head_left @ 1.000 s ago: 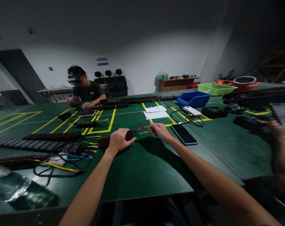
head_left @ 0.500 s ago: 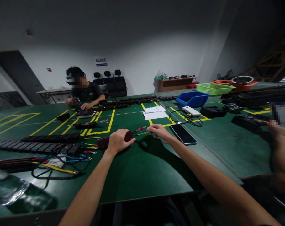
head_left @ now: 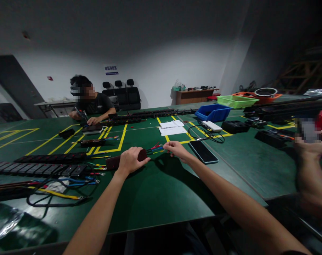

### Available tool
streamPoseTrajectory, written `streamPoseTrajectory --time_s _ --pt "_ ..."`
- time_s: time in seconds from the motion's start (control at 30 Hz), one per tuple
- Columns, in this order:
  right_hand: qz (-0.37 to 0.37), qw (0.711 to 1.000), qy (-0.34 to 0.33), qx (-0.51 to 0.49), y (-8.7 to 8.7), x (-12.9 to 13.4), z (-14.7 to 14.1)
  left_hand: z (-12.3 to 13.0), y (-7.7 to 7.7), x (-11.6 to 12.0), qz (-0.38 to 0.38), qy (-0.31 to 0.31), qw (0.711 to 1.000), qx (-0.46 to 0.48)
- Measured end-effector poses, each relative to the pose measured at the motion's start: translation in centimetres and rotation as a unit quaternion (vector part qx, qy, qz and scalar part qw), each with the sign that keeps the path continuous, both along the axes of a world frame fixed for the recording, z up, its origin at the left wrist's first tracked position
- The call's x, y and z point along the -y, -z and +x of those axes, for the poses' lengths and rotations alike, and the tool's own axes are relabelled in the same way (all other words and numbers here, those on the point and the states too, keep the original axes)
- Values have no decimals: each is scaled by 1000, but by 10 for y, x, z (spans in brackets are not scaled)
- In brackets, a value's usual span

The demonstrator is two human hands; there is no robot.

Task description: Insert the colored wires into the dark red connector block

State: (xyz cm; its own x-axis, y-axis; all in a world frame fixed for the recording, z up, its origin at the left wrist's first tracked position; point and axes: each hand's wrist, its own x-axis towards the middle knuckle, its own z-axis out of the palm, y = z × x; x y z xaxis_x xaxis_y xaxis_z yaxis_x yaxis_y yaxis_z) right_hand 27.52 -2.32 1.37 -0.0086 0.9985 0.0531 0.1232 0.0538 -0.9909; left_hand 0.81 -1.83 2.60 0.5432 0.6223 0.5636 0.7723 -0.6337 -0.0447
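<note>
My left hand (head_left: 130,161) is wrapped over a dark reddish-brown bar-shaped part (head_left: 142,155) lying on the green table. From the bar's right end run thin red, blue, green and yellow wires (head_left: 154,149). My right hand (head_left: 176,149) pinches at the tips of these wires, fingers pressed together; which wire sits between them is hard to see. A phone (head_left: 203,151) lies just right of my right hand. To the left are long black segmented strips (head_left: 44,169) with coloured leads ending in metal lugs.
Across the table, a person (head_left: 93,106) holds a power tool over a flat part. White papers (head_left: 172,127), a white power bank (head_left: 211,126) with a cable, a blue bin (head_left: 213,112) and a green basket (head_left: 236,101) stand beyond. Another person's hand (head_left: 309,148) holds a blurred object at right.
The view has turned slightly right, so everything sits a little further left. Both my hands keep nearly the same pose on the bar and wires. A red object has appeared at the right edge.
</note>
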Motion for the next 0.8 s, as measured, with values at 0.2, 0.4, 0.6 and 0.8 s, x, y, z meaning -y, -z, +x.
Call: streamPoseTrajectory --time_s 0.2,0.4,0.6,0.8 --pt "-12 1000 -1 0 1 0 1 0 -1 0 3 2 1000 -5" --pt "-30 1000 4 -4 -1 0 1 -1 -1 0 9 8 1000 7" --pt "-43 999 15 -24 -4 2 -1 0 -1 0 13 11 1000 -6" --pt "-61 996 17 -65 -4 5 -4 1 -1 1 9 20 1000 -3"
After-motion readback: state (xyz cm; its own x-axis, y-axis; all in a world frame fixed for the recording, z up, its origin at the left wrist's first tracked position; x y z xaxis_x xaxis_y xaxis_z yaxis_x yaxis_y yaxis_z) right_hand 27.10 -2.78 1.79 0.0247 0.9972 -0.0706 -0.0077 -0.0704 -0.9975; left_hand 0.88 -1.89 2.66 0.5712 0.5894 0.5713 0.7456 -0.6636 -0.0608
